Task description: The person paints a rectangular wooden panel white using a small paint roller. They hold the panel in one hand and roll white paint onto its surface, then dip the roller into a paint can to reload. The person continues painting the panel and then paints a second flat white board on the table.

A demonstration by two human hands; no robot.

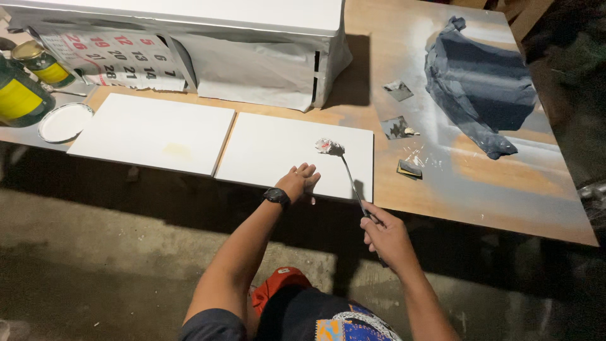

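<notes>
White paint sits in a thick lump on the blade of my knife (346,170), with a streak of red in it, and the blade rests on the upper right part of the right panel (297,155), a little right of the frame's middle. I judge that I am at the spreading step: the load is down on the board but not yet drawn out, and the surface around it looks even and bare. The next move calls for a flat, steady pull of the blade across the panel, with the board kept from sliding.

My right hand (386,235) is closed round the knife's handle at the lower right of centre, off the table's near edge, fingers wrapped, forearm coming up from the bottom of the frame. The long thin shaft runs up and to the left from that grip to the blade. My left hand (300,181) lies palm down on the panel's near edge, fingers together and stretched forward, holding nothing, just pressing the board; a black watch (276,196) is on that wrist.

Just beside it, to the left, lies a second panel (154,131) with a faint yellowish stain. At the far left stand a round white lid (65,122) and yellow-labelled cans (19,98). Behind the panels is a white box (208,25) wrapped in paper. At the upper right, a dark crumpled cloth (480,82) lies on the paint-misted wooden table (505,183), with small scraps (399,126) between it and my panel.
</notes>
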